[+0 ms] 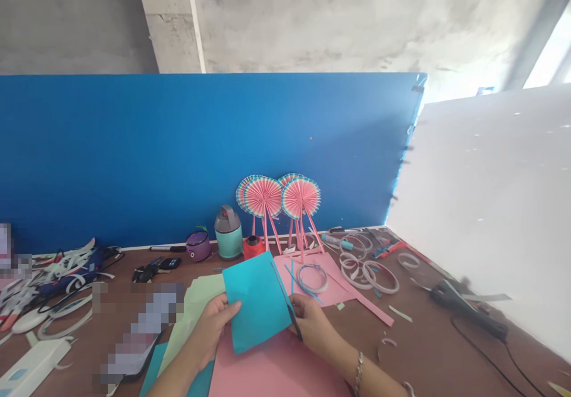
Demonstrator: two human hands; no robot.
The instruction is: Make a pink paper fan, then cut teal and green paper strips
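Note:
My left hand (214, 325) grips the left edge of a turquoise paper sheet (256, 302), holding it up above the table. My right hand (312, 325) holds dark scissors (293, 321) at the sheet's right edge, where a thin turquoise strip (280, 282) is partly separated. Below my hands lie a large pink paper sheet (272, 367) and a pale green sheet (191, 317). Beyond them, a paper ring (312, 278) rests on another pink sheet (332, 281). The scissor handles are hidden by my right hand.
Several pink-and-turquoise paper fans (263, 198) stand against a blue board (178, 147). A green bottle (228, 233), red spool (253, 247) and purple pot (198, 246) stand nearby. White rings (366, 271) lie right, beside a black glue gun (468, 308). White strips (57, 272) lie left.

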